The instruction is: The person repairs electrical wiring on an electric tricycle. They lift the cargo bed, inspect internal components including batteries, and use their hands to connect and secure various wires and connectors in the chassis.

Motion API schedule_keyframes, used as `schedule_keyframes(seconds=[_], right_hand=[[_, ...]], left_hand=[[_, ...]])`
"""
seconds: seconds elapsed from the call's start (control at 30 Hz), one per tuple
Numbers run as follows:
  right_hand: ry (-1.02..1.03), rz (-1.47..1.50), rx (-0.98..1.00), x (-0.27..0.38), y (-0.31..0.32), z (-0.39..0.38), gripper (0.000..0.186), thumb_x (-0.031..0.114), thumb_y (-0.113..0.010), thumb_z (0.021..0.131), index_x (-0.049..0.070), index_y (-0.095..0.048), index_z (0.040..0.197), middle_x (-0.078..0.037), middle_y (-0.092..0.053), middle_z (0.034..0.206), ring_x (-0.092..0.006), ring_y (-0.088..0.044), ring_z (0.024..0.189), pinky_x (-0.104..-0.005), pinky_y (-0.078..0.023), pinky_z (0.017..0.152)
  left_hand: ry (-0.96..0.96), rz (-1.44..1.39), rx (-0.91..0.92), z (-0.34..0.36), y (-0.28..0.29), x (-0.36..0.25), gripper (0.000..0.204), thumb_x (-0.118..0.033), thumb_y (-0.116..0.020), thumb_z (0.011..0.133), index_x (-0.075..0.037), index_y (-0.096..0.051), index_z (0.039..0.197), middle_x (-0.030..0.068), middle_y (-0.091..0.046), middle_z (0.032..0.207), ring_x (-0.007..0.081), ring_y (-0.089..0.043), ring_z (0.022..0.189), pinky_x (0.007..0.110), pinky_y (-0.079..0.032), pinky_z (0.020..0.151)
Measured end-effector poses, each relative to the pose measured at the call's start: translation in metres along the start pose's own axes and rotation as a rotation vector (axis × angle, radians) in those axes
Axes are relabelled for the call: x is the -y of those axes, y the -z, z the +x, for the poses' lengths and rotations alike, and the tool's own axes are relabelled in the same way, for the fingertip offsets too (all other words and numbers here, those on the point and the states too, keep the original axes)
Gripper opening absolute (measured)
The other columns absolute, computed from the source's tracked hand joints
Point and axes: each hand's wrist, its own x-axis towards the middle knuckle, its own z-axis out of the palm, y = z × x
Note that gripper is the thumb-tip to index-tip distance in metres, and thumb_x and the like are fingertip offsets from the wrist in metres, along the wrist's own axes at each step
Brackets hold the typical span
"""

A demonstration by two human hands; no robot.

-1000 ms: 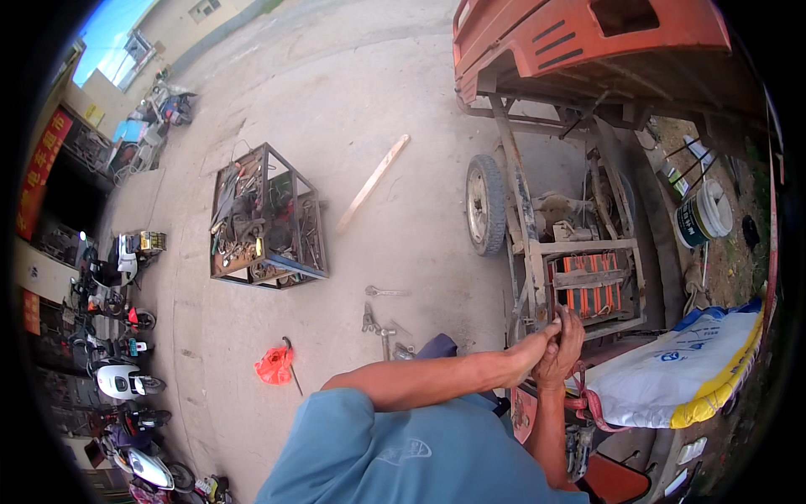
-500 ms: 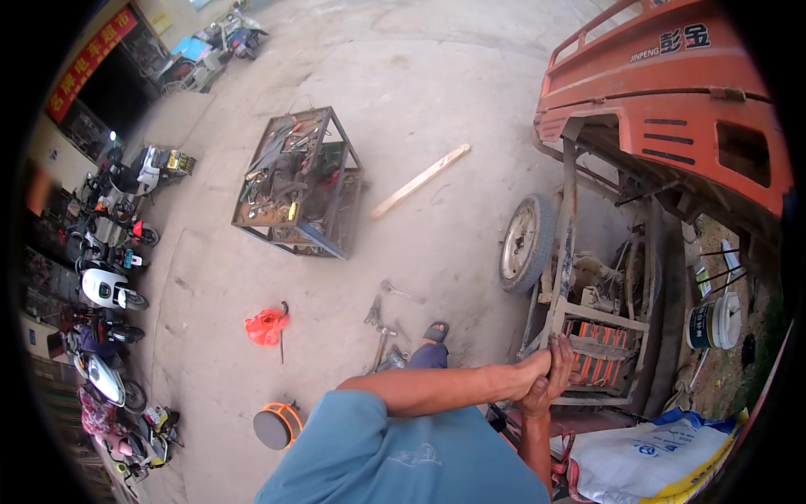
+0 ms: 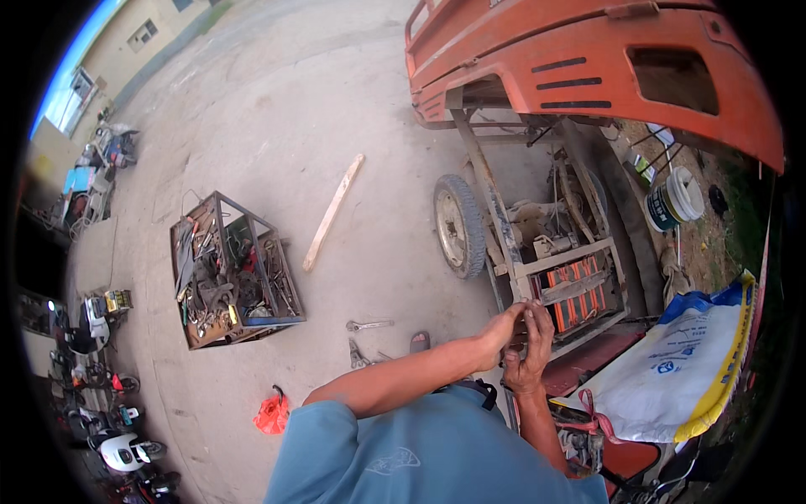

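Observation:
My left hand and my right hand meet, fingers bunched together, at the lower corner of a grey metal frame under an orange cargo vehicle. Whatever small part the fingertips pinch is hidden by the fingers. The frame holds ribbed orange boxes just right of my hands. A small rubber wheel stands up and to the left of them. My left forearm stretches across from the lower left; my right forearm rises from below.
A wire cage full of tools stands on the concrete at left, a wooden plank beyond it. A wrench and pliers lie near my foot. Red rag, white sack, bucket, parked scooters.
My head has turned, so the whole scene has shifted in view. Both hands have stayed together at the same corner of the frame.

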Motion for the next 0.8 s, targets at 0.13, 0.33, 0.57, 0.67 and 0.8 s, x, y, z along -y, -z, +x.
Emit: schedule_keyframes(seconds=[0.13,0.33,0.57,0.67,0.8], right_hand=[[-0.056,0.052,-0.034,-0.009,-0.016,0.001,0.065,0.052,-0.047,0.105,-0.001,-0.053,0.141,-0.025,-0.056,0.140,-0.0456,-0.054,0.131,-0.0564,-0.039,0.112],[-0.308,-0.196,-0.077,-0.033,0.020,-0.040,0.052,0.035,-0.052,0.105,-0.001,-0.052,0.143,-0.025,-0.057,0.135,-0.0449,-0.056,0.123,-0.0518,-0.044,0.106],[-0.565,-0.237,-0.221,-0.021,0.046,-0.107,0.049,0.019,-0.069,0.096,0.001,-0.056,0.139,-0.022,-0.059,0.132,-0.0430,-0.057,0.120,-0.0478,-0.047,0.103],[-0.581,-0.236,-0.223,-0.019,0.049,-0.119,0.047,0.017,-0.071,0.094,0.000,-0.057,0.136,-0.021,-0.060,0.132,-0.0417,-0.058,0.120,-0.0476,-0.047,0.102],[-0.548,-0.282,-0.189,-0.017,0.066,-0.133,0.044,0.014,-0.071,0.092,0.002,-0.061,0.134,-0.018,-0.060,0.132,-0.0388,-0.056,0.122,-0.0482,-0.045,0.104]], left_hand=[[0.071,-0.022,0.106,-0.006,-0.002,-0.003,0.059,-0.047,-0.032,0.111,-0.009,-0.044,0.154,0.0146,-0.049,0.156,0.0259,-0.046,0.144,0.042,-0.035,0.120],[0.120,0.114,0.132,-0.003,-0.029,-0.001,0.059,-0.042,-0.035,0.112,-0.001,-0.042,0.153,0.0167,-0.050,0.154,0.0270,-0.048,0.140,0.043,-0.037,0.120],[0.130,0.255,0.213,-0.007,-0.047,0.016,0.061,-0.039,-0.039,0.111,0.004,-0.038,0.155,0.0212,-0.048,0.156,0.0306,-0.045,0.144,0.044,-0.034,0.122],[0.149,0.292,0.251,-0.005,-0.043,0.020,0.060,-0.037,-0.043,0.110,0.003,-0.039,0.154,0.0210,-0.047,0.157,0.0305,-0.043,0.147,0.044,-0.034,0.123],[0.187,0.311,0.243,0.008,-0.047,0.030,0.059,-0.033,-0.050,0.107,0.002,-0.042,0.153,0.0208,-0.047,0.157,0.0308,-0.044,0.146,0.045,-0.033,0.123]])
